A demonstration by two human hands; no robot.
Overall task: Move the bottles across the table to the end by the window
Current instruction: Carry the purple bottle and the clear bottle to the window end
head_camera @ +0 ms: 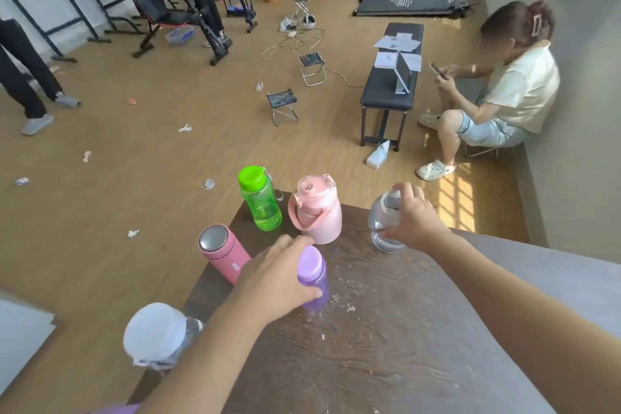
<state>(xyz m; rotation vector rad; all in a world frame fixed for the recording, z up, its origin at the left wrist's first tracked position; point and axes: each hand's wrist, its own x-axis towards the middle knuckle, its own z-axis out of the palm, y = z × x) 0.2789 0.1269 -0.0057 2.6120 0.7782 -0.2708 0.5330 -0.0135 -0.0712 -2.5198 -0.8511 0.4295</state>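
Observation:
Several bottles stand on a dark wooden table [386, 339]. My left hand [274, 274] is wrapped around a purple bottle [314, 276] near the table's middle. At the far right, my right hand [415, 217] grips a clear grey bottle [381, 215] by its upper part. A green bottle [259, 199] and a pink jug with a handle [316, 212] stand upright at the far end. On the left edge stands a pink flask with a steel cap [222, 252]. Nearer me on that edge is a clear bottle with a white lid [156, 334], partly hidden by my left forearm.
The table's far edge lies just beyond the green bottle and pink jug. A person sits on a stool at the right wall [504, 91], beside a black bench [391, 77]. Two small folding stools [281, 104] and paper scraps lie on the floor. Gym machines stand at the back.

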